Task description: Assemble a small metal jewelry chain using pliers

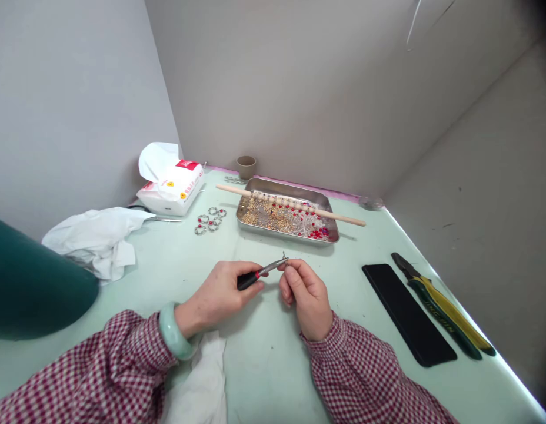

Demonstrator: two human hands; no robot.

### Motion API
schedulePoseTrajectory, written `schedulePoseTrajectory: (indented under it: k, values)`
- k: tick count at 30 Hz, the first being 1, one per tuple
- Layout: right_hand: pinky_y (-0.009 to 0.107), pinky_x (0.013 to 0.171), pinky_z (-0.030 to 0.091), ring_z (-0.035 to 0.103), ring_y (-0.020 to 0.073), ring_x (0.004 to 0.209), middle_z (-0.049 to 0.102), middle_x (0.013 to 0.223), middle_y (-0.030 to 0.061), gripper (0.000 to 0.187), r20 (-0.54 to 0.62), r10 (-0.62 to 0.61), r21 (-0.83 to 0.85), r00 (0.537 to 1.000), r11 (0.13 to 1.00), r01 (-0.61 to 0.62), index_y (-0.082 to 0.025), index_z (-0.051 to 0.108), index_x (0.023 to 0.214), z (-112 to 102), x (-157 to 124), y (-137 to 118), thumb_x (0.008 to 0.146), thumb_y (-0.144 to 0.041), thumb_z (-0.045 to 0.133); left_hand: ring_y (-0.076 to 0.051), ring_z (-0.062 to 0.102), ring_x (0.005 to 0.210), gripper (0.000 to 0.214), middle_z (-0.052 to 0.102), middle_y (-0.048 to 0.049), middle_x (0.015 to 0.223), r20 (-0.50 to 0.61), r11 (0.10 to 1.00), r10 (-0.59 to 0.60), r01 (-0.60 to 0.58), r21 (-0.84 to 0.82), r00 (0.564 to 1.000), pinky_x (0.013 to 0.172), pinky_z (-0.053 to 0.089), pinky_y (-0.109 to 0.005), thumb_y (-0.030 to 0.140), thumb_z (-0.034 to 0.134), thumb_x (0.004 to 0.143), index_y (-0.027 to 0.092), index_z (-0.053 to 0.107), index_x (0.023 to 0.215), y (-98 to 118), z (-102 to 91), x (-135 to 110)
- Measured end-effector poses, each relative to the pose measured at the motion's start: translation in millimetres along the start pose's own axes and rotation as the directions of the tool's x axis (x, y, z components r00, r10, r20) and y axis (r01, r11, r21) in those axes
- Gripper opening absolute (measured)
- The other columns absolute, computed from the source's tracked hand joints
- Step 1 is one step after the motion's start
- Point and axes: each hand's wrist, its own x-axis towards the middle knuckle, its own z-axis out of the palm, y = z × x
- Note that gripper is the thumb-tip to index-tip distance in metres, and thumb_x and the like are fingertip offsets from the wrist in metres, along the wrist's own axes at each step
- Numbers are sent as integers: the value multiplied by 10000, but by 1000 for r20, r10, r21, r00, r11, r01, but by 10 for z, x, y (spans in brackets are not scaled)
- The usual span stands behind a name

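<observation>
My left hand (222, 294) is closed around small pliers (250, 278) with black and red handles. The pliers' metal jaws point right and meet a tiny wire piece (285, 257) at the fingertips of my right hand (306, 291). Thumb and forefinger of that hand pinch the wire piece; its exact shape is too small to make out. Beyond the hands, several small wire rings with red beads (210, 220) lie on the table. A metal tray (290, 238) of gold, clear and red beads stands behind, with a wooden stick (343, 218) carrying a row of rings across it.
At the right lie a black flat case (408, 312) and yellow-green cutting pliers (440, 306). On the left are a tissue pack (176, 185), scissors (165, 219), crumpled white cloth (96, 238) and a dark green cylinder (35, 282). A small cup (246, 168) stands by the wall.
</observation>
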Motion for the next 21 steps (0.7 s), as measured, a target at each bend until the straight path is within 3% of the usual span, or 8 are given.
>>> schedulePoseTrajectory:
  k: [5,8,13,21]
  values:
    - [185,446,310,365,58,458,447,529,-69,178,29,-42,0,999,999,42,-192,521,894,4,-22,-13,929,-336,423,-114,456,633,195,565,12,682,125,988,-34,52,-143,992,586,357,-221,287,515,812,138,640,825,34,-26,6]
    - [185,435,300,357,57,448,446,523,-70,178,33,-28,24,999,999,28,-189,524,892,7,-13,-11,923,-337,431,-121,472,674,204,574,4,725,135,987,-25,45,-153,991,616,369,-227,307,515,822,139,629,840,39,-32,6]
    - [191,435,301,351,60,447,436,515,-68,193,-19,-27,3,999,1000,27,-180,545,887,11,-1,-12,915,-342,443,-133,499,702,233,603,-9,787,116,998,24,-17,-58,993,625,377,-238,338,498,843,150,622,902,32,-26,0]
    - [204,449,291,349,72,469,421,523,-62,194,-61,-40,-73,997,997,36,-175,559,860,14,-14,-28,908,-333,457,-149,531,708,191,639,-29,829,26,980,98,-101,169,995,650,392,-256,254,531,808,163,631,943,44,-28,-19]
